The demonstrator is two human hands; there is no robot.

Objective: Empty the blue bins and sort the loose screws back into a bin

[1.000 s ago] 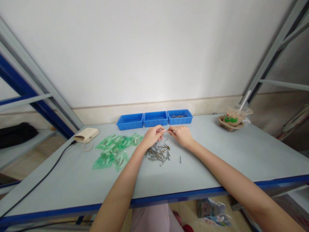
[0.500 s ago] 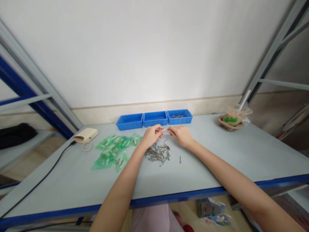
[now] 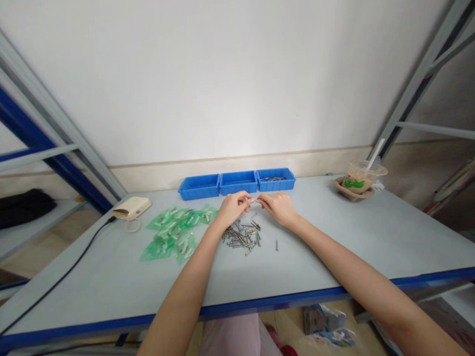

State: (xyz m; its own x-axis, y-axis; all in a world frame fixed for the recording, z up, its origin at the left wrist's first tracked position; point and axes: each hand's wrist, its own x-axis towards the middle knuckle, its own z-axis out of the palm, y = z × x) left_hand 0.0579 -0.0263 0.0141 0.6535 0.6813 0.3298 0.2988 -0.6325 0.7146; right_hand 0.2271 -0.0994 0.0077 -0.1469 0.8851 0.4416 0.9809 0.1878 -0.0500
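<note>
My left hand [image 3: 234,207] and my right hand [image 3: 278,207] meet fingertip to fingertip above the table, both closed in a pinch. What lies between their fingers is too small and too covered to name. Just below them is a loose pile of metal screws [image 3: 243,237], some silver and some brass-coloured. A single screw [image 3: 276,245] lies apart, to the right of the pile. Behind the hands stand three blue bins in a row: the left bin [image 3: 200,194] and the middle bin [image 3: 238,189] show bare floors, while the right bin [image 3: 276,186] holds several screws.
Green plastic bags [image 3: 172,225] with small parts lie left of my left arm. Farther left sits a cream power bank [image 3: 131,207] with a black cable [image 3: 74,264]. A drink cup [image 3: 358,178] with a straw stands in a cardboard holder [image 3: 352,194] at the back right.
</note>
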